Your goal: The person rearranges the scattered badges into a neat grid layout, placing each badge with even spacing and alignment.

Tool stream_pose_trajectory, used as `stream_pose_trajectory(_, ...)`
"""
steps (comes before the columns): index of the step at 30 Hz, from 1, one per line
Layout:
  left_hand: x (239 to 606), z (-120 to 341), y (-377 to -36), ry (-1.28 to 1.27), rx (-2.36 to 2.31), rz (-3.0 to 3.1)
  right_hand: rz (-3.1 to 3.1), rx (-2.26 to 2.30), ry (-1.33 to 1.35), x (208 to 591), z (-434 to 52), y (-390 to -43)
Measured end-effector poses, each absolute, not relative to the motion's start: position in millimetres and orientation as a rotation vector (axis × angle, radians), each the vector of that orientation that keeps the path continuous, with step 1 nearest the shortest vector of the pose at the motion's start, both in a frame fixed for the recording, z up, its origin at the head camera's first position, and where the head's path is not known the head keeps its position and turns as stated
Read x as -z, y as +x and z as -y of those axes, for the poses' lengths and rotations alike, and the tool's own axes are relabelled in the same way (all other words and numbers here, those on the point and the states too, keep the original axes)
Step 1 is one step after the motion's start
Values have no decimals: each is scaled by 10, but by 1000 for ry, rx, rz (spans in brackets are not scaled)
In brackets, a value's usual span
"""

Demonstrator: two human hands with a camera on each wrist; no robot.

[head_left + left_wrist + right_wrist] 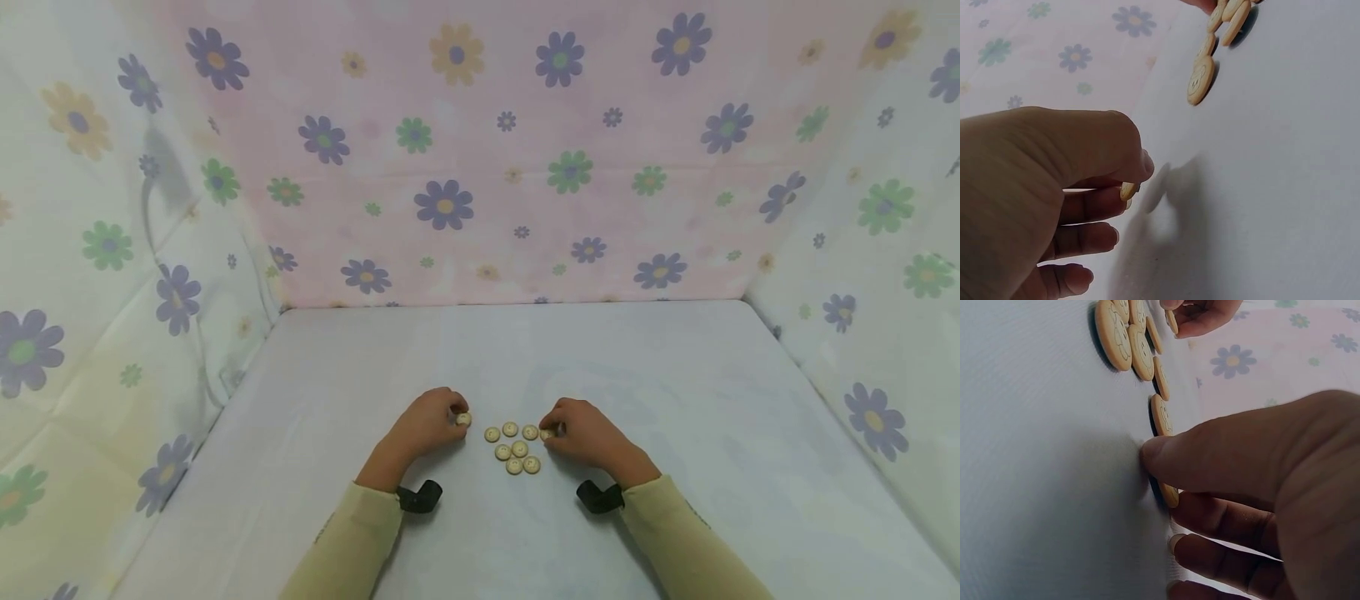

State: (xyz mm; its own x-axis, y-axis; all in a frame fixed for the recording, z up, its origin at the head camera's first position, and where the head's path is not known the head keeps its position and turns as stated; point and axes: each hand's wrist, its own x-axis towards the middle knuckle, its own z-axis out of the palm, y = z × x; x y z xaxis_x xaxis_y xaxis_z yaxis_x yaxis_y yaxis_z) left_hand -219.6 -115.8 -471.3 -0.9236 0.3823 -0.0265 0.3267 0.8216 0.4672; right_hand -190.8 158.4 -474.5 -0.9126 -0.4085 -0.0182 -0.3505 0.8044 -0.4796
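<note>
Small round tan discs with dark line drawings on their faces lie as a loose cluster (519,449) on the white tabletop. To the left of the cluster, my left hand (433,423) pinches one disc (464,419) between thumb and index finger. The left wrist view shows that disc (1127,190) mostly hidden by the thumb, held above the surface. At the upper row's right end, my right hand (588,433) pinches another disc (547,434) by its edges. In the right wrist view this disc (1169,495) is low at the table, partly behind the thumb.
White cloth covers the tabletop (360,350). Flower-printed fabric walls stand behind it (495,150), on the left (97,300) and on the right (870,283). Black wrist straps with camera mounts (422,497) sit on both wrists, beside beige sleeves.
</note>
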Motion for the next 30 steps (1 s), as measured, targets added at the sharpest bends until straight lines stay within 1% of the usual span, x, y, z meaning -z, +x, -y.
stream_pose_trajectory(15,4676,1284,-2416,441,-687,-2922,-2863,769,-632,4757,-1599,-1925)
stream_pose_trajectory(30,4644,1359,-2525,346,-680,-2934,-2867,777,-612,4768,-1614,-1913)
